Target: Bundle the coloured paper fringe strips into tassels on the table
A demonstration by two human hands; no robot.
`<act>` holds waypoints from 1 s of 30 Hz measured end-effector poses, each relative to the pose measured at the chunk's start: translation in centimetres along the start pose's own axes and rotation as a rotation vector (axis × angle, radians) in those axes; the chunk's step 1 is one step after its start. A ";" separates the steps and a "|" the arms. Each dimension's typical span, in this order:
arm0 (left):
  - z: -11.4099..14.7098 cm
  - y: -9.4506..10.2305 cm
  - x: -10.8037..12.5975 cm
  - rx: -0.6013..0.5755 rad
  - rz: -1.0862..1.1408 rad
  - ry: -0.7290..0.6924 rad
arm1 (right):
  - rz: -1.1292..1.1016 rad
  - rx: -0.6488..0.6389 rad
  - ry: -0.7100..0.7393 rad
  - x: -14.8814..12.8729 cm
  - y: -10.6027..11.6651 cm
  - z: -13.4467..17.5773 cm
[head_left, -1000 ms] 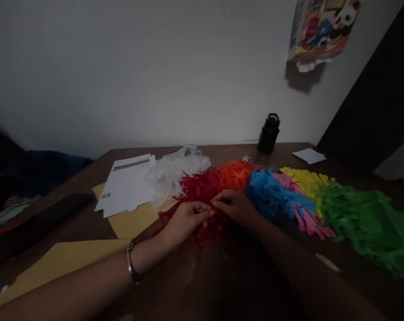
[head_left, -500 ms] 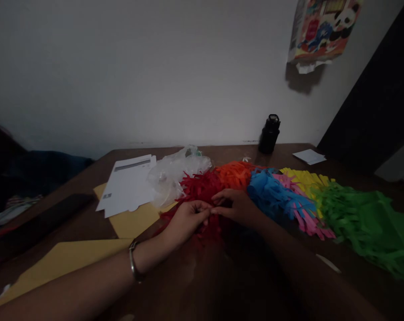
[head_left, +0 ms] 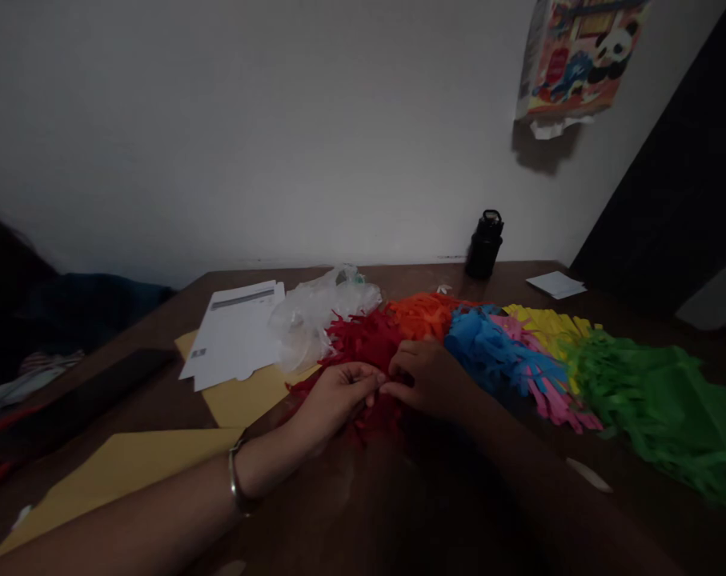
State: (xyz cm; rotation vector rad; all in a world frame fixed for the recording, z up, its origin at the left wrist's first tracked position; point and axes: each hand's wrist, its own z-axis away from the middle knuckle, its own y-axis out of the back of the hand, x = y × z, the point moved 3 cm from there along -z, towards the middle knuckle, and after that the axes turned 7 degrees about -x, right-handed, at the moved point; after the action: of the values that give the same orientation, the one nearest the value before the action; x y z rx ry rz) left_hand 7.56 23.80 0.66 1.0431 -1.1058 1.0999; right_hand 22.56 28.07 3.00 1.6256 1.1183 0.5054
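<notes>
Right hand (head_left: pixel 430 380) has curled in a bit, left hand (head_left: pixel 338 396) at its nine o'clock, both on red paper fringe (head_left: pixel 363 336); can't tell if they're gripping any.

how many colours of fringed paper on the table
6: red fringe at the left hand, orange fringe behind the right hand, blue fringe right of that, then pink fringe, yellow fringe behind it, green fringe farthest right; others may be hidden.
</notes>
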 end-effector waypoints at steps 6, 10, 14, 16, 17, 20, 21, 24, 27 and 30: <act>0.0 -0.2 0.2 -0.009 0.041 0.022 | 0.028 -0.052 0.019 -0.1 -0.1 0.1; -0.3 -0.1 -0.1 -0.013 0.056 0.028 | -0.010 -0.062 0.008 0.1 -0.1 0.1; -0.6 0.1 -0.6 -0.006 0.071 0.032 | -0.040 -0.066 0.013 0.3 -0.3 0.0; -0.7 0.2 -0.7 -0.003 0.074 0.036 | -0.048 -0.065 0.016 0.3 -0.3 0.0; -0.8 0.2 -0.8 -0.003 0.072 0.038 | -0.049 -0.063 0.016 0.4 -0.4 0.0; -0.8 0.3 -0.9 -0.004 0.061 0.040 | -0.056 -0.059 0.018 0.5 -0.5 0.0; -0.8 0.3 -0.9 -0.005 0.056 0.039 | -0.059 -0.057 0.019 0.5 -0.6 0.0; -0.9 0.3 -1.1 -0.005 0.036 0.034 | -0.061 -0.054 0.019 0.6 -0.9 0.1; -0.9 0.4 -1.2 0.007 0.000 0.010 | -0.050 -0.056 0.012 0.5 -1.2 0.1; -0.9 0.5 -1.0 0.024 -0.042 -0.015 | -0.060 -0.049 0.008 0.3 -1.2 0.1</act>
State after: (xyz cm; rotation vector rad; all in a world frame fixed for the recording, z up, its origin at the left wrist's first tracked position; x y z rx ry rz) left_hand 7.05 24.62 -0.45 1.0904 -1.0807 1.0757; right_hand 22.30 28.33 1.86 1.5439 1.1487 0.4971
